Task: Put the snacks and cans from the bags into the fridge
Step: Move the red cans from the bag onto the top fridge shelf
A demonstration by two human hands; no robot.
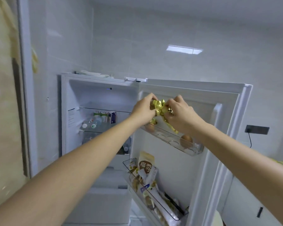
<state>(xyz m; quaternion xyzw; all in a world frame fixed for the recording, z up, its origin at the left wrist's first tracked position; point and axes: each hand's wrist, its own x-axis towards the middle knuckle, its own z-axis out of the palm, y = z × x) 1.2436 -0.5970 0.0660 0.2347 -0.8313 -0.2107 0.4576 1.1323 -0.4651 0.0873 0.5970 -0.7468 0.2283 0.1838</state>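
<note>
**Both hands holding gold snack packets at the open fridge door**

The fridge (96, 98) stands with its door (227, 101) swung open to the right. Both arms reach forward to the upper part of the door's inner face. The left hand (143, 110) and the right hand (180, 114) are raised side by side, fingers curled, each pinching part of a crumpled cluster of gold foil snack packets (160, 106) held between them. A strip of the same gold foil trails down from the right hand toward the upper door shelf (193, 151).

That upper door shelf is a clear egg rack; one brown egg (186, 140) sits near its right end, and another egg (150, 127) lies at its left end, just below the left hand, with a small piece of gold foil beside it. The held packets hang directly above this rack, not resting on it.

The lower door shelf (127, 165) already carries several snack bags (146, 165), upright and leaning together. Inside the fridge, a glass shelf (104, 109) carries cartons (104, 115) and lying bottles (92, 123). A dark wall socket (257, 129) with a cable is mounted to the right of the door.
</note>
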